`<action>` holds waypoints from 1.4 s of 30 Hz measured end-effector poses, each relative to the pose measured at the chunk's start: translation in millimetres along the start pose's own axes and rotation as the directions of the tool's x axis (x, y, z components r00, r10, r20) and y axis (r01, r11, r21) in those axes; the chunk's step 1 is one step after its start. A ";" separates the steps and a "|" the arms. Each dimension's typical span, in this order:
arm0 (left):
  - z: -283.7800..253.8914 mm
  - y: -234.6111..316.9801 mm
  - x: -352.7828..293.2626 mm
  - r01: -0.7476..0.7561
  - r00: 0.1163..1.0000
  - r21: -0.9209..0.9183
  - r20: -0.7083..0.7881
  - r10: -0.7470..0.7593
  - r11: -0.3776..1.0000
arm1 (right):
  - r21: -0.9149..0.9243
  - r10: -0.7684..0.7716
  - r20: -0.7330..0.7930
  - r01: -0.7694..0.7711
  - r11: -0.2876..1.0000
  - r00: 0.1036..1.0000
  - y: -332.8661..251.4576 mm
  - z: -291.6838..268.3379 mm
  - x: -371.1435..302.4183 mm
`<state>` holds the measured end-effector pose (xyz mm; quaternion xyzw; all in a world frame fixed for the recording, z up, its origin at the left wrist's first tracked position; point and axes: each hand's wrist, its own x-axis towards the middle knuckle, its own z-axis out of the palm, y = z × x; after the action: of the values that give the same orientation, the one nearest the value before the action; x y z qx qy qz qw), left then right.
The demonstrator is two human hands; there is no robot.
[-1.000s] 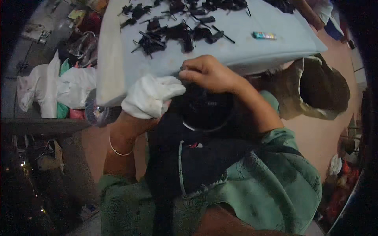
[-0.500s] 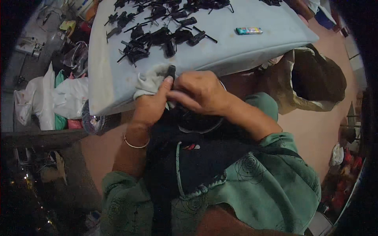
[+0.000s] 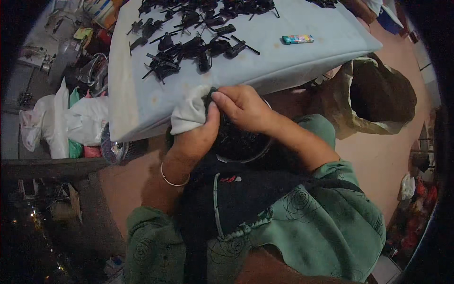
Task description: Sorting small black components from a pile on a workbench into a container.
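My left hand [image 3: 195, 141] is closed round a bunched white cloth [image 3: 188, 116], just off the near edge of the table. A small black part [image 3: 211, 94] pokes out of the cloth between my hands; its exact kind is mostly hidden. Thumb and bent fingers of my right hand [image 3: 247, 110] pinch that part from the right. Under my hands, a round container [image 3: 236, 161] with a pale rim rests near my lap, with dark pieces inside. Beyond the hands, several black plastic parts with thin arms [image 3: 182, 49] lie heaped on the table.
The table has a pale padded cover [image 3: 265, 66]. A small colourful lighter-shaped thing [image 3: 298, 39] lies on its right side. An open brown sack [image 3: 395, 106] stands on the floor at the right. White plastic bags [image 3: 87, 118] are piled left of the table.
My right hand has shifted from a curled position across the part to pinching its end. The left hand has tilted right, and the cloth now covers more of the part.
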<state>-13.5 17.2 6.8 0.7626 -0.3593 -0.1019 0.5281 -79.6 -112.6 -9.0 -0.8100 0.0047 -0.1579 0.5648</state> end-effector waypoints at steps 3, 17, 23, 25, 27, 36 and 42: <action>-0.9 -0.3 4.4 -0.366 0.922 0.421 0.040 0.386 0.830 | 0.106 0.038 -0.049 -0.033 0.994 0.998 13.6 13.2 -0.1; -18.2 0.1 5.0 0.118 0.988 -0.131 0.111 -0.104 0.984 | -0.061 -0.190 0.059 0.193 0.979 0.980 14.7 -26.7 1.6; -9.2 16.7 2.6 0.247 0.943 -0.206 0.277 -0.185 0.947 | 0.146 -0.023 0.042 0.017 0.989 0.999 11.5 -17.8 3.1; -6.2 18.5 3.7 0.237 0.946 -0.171 0.265 -0.187 0.956 | 0.182 -0.026 0.044 0.017 0.983 0.999 12.6 -16.0 1.8; -6.2 15.3 4.6 0.223 0.952 -0.134 0.243 -0.186 0.966 | 0.218 -0.036 0.049 0.025 0.976 0.998 10.4 -16.6 2.1; 6.2 2.0 4.5 -0.251 0.968 0.270 0.083 0.237 0.930 | 0.047 -0.093 -0.003 0.093 0.995 0.996 10.6 -0.7 -2.5; -6.5 5.5 5.7 -0.114 0.969 0.176 0.239 0.070 0.978 | -0.271 -0.043 -0.050 0.028 0.962 0.998 3.8 -35.0 4.0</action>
<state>-8.4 17.3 15.7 0.7745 -0.4615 -0.1310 0.4124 -84.2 -146.7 -0.6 -0.8746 0.0271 -0.1883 0.4459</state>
